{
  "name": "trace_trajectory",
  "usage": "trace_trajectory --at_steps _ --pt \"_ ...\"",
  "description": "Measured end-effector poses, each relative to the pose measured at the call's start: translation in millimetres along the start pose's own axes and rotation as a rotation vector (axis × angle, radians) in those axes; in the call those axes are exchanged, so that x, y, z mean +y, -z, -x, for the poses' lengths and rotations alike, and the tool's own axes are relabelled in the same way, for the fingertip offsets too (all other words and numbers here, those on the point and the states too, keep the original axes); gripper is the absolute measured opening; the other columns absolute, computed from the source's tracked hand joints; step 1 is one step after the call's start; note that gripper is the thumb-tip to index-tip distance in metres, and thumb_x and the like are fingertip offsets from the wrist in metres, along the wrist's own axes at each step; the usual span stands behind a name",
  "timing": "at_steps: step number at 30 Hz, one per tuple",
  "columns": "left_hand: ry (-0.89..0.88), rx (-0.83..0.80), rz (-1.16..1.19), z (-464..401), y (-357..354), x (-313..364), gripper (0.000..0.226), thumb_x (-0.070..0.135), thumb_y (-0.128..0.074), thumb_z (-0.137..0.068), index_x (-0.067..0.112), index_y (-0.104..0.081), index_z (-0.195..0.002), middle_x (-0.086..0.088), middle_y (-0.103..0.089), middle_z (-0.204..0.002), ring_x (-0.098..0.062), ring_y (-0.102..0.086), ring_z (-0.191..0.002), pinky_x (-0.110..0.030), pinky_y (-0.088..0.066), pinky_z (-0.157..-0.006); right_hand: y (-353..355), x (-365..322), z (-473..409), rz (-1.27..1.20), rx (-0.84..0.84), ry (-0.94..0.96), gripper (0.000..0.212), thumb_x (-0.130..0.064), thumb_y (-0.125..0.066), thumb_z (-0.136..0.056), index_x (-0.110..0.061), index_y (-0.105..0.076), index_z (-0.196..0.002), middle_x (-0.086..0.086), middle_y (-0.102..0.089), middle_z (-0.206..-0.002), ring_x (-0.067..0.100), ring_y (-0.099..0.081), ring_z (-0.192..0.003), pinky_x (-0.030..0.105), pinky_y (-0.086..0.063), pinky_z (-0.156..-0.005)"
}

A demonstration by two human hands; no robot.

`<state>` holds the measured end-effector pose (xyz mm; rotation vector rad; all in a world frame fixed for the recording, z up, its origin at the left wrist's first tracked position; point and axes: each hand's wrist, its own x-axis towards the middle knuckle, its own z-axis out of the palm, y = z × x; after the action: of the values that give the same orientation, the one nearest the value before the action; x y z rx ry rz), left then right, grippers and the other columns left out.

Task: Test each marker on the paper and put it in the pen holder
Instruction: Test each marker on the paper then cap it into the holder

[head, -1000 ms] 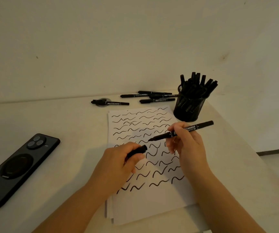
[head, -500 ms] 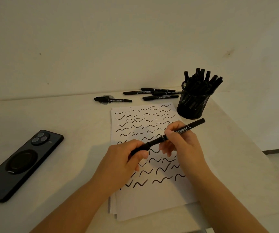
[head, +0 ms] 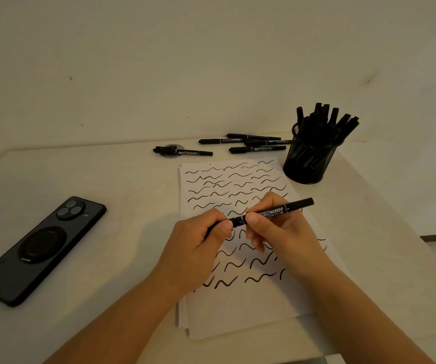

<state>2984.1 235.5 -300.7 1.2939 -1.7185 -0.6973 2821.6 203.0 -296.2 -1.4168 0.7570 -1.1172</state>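
A black marker (head: 277, 210) is held level above the white paper (head: 243, 308), which is covered in black squiggles. My right hand (head: 277, 232) pinches the barrel near its middle. My left hand (head: 198, 243) grips the capped left end; the cap sits on the marker. The black mesh pen holder (head: 308, 164) stands at the paper's far right corner, full of several markers. Several loose markers (head: 257, 148) lie on the table behind the paper, one more marker (head: 185, 152) further left.
A black phone (head: 38, 248) lies face down at the left of the white table (head: 122, 195). A small round disc (head: 170, 153) lies under the leftmost loose marker. The wall runs close behind the table; the table's right edge falls off past the holder.
My left hand brought the cap to the marker's tip and pushed it on. The two hands have come together over the paper.
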Motion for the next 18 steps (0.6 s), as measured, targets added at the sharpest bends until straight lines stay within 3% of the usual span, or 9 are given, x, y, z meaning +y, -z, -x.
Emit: trace_trajectory --at_steps 13,18 --pt "0.101 -0.088 0.149 -2.4 1.3 2.6 0.03 0.04 -0.04 -0.09 0.03 -0.053 -0.065 0.009 -0.036 -0.043 -0.006 -0.029 -0.042 -0.015 -0.027 -0.044 -2.3 4.9 -1.1 -0.01 -0.01 0.068 0.007 -0.016 -0.061 -0.08 -0.012 -0.056 -0.079 0.0 -0.059 -0.055 0.013 -0.051 -0.047 0.022 -0.045 -0.045" --pt "0.165 -0.025 0.176 -8.9 0.3 2.7 0.025 0.028 -0.042 -0.093 0.032 -0.054 -0.072 0.01 -0.049 -0.047 -0.007 -0.041 -0.049 -0.019 -0.038 -0.05 -2.3 3.8 -4.4 -0.114 0.052 -0.036 0.005 -0.023 -0.063 -0.078 -0.02 -0.063 -0.075 0.0 -0.063 -0.059 0.012 -0.054 -0.05 0.022 -0.045 -0.044"
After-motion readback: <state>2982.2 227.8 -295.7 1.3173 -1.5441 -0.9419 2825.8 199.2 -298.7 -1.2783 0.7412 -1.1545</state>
